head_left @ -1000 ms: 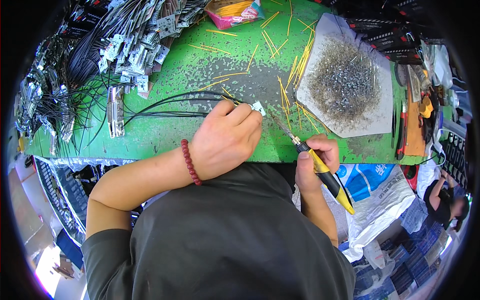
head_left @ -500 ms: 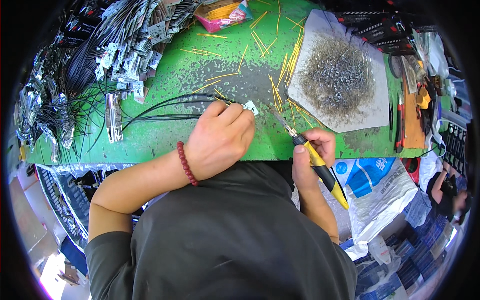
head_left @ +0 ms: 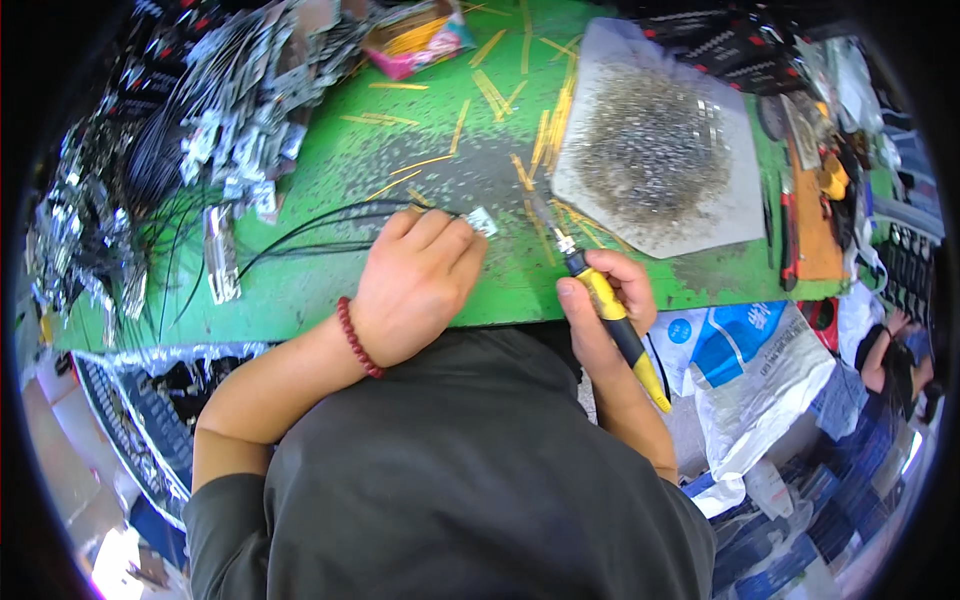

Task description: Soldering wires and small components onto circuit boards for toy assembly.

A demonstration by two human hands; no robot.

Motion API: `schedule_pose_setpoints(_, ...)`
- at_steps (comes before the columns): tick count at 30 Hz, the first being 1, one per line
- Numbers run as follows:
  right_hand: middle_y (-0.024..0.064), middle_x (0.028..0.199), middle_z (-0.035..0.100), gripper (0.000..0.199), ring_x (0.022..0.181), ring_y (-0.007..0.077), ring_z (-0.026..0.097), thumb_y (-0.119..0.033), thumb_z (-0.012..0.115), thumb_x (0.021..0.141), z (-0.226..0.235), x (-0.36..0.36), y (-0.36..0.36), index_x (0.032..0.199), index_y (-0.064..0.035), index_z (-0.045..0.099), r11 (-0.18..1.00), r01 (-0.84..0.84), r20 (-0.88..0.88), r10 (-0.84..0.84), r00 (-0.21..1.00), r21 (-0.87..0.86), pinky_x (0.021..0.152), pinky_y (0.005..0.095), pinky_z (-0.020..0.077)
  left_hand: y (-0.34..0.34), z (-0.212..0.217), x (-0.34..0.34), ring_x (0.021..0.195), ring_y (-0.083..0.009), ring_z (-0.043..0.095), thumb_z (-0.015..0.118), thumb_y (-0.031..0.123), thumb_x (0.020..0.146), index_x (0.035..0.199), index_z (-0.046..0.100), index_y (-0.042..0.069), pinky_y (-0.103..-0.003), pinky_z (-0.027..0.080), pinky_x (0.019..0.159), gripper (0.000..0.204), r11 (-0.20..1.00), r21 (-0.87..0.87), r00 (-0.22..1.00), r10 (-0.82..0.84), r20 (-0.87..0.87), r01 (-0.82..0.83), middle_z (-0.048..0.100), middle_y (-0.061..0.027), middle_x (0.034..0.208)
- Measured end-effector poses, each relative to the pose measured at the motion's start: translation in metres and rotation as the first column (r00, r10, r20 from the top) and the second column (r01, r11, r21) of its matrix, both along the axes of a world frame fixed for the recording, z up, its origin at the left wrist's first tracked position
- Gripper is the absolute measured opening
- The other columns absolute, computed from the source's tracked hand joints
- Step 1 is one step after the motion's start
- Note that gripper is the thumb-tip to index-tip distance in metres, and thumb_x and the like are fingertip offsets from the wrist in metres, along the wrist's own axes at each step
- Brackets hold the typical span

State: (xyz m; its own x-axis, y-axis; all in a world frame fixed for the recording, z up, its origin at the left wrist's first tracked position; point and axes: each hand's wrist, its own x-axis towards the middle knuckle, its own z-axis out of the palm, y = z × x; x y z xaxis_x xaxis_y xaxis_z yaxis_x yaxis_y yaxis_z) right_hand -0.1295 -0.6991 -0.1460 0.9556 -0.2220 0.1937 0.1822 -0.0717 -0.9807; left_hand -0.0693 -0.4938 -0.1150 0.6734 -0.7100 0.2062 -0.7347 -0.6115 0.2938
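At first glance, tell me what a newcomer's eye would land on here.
Probably the yellow-and-black soldering iron in the right hand, right of centre. Next, the glittering heap of small bits on the pale slab, upper right, and the pile of circuit boards and black wires, upper left.

A green worktable [head_left: 290, 312], its paint scuffed to grey, spreads beyond the right-hand grip [head_left: 597, 345] and past it on either side — far to its left and lower glows white light [head_left: 118, 560], near pale surfaces [head_left: 65, 450] too blurred to name — lower right of it, bluish stacks [head_left: 790, 550]
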Motion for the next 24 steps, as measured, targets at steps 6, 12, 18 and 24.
schedule_pose_setpoints(6,0.0071,0.098,0.064,0.035,0.087,0.0106,0.058,-0.001,0.075,0.075,0.004,0.005,-0.055,0.107,-0.0032,0.061,0.939,0.232,0.123,-0.207,0.971,-0.255,0.077,0.0242,0.0467,0.003,0.002,-0.001,0.085,-0.0221,0.054,0.067,0.007,0.069,0.099,0.064,0.002,-0.035,0.04,0.076,0.03,0.999,0.006,0.999,0.038,-0.012,-0.038,0.056,-0.0055,0.088)
schedule_pose_setpoints(12,0.0066,0.1,0.062,0.034,0.088,0.0117,0.058,0.006,0.067,0.079,0.011,0.022,-0.133,0.111,0.0008,0.058,0.832,0.528,-0.04,-0.529,0.847,0.171,0.08,0.0236,0.0463,-0.003,0.005,0.001,0.082,-0.0231,0.053,0.069,0.006,0.068,0.099,0.064,0.002,-0.036,0.04,0.075,0.031,0.999,-0.041,1.0,0.018,-0.008,-0.018,0.055,-0.0061,0.086)
schedule_pose_setpoints(18,0.0003,0.08,0.056,0.027,0.065,0.0053,0.048,-0.008,0.067,0.085,0.003,0.021,-0.133,0.109,0.0004,0.058,0.84,0.519,-0.009,-0.524,0.852,0.157,0.058,0.0175,0.0368,-0.001,0.007,-0.003,0.083,-0.0246,0.053,0.07,0.005,0.067,0.099,0.064,0.002,-0.037,0.039,0.075,0.033,0.998,-0.059,0.997,0.023,-0.069,-0.028,0.055,-0.0072,0.087)
schedule_pose_setpoints(24,0.0077,0.068,0.059,0.04,0.051,0.0054,0.045,-0.031,0.054,0.095,0.003,0.026,-0.111,0.122,-0.0012,0.049,0.878,0.471,-0.012,-0.471,0.882,0.092,0.047,0.0181,0.0344,0.003,0.011,-0.006,0.084,-0.0249,0.053,0.07,0.005,0.067,0.101,0.063,0.002,-0.037,0.039,0.075,0.035,0.998,-0.036,0.996,0.051,-0.079,-0.054,0.055,-0.0076,0.088)
